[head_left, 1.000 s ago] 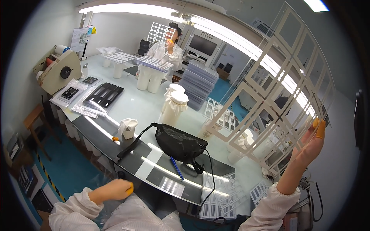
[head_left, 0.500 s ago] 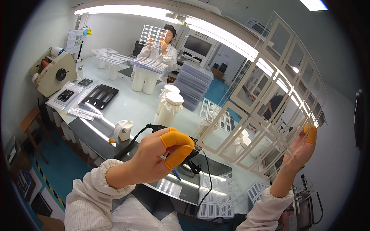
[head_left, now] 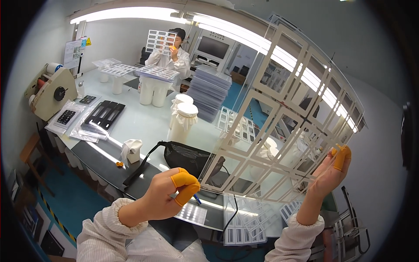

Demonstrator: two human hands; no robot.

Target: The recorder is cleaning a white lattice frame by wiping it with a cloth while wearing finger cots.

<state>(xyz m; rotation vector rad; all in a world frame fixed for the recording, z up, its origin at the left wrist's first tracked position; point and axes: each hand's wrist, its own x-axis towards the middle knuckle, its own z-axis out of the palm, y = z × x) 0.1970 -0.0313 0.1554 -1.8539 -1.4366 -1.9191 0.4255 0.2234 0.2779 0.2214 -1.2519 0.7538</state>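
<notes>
A large clear sheet (head_left: 281, 114) printed with rows of pale rectangular frames is held up, tilted, in front of me. Yellow finger cots cover some fingertips on both my hands. At the sheet's lower left corner, my left hand (head_left: 168, 194) is closed in a pinch. My right hand (head_left: 328, 170) grips the right edge with thumb and fingers. Ceiling lights reflect in the sheet, and the bench shows through it. Beneath the sheet's lower left part lies a black mesh bag (head_left: 185, 158) with a strap. A blue pen (head_left: 197, 199) lies beside my left hand.
Similar sheets (head_left: 244, 231) lie below, near the bench's front edge. Cloth-covered white cylinders (head_left: 180, 126) stand mid-bench, with a tall stack of sheets (head_left: 209, 94) behind. Black panels (head_left: 104, 117) and a roller machine (head_left: 54, 92) are left. Across the bench, a co-worker (head_left: 179, 63) holds another sheet.
The view has shifted, so the bench sits further left in the picture. Both hands and the sheet have moved left, my left hand also lower. More of the black bag shows.
</notes>
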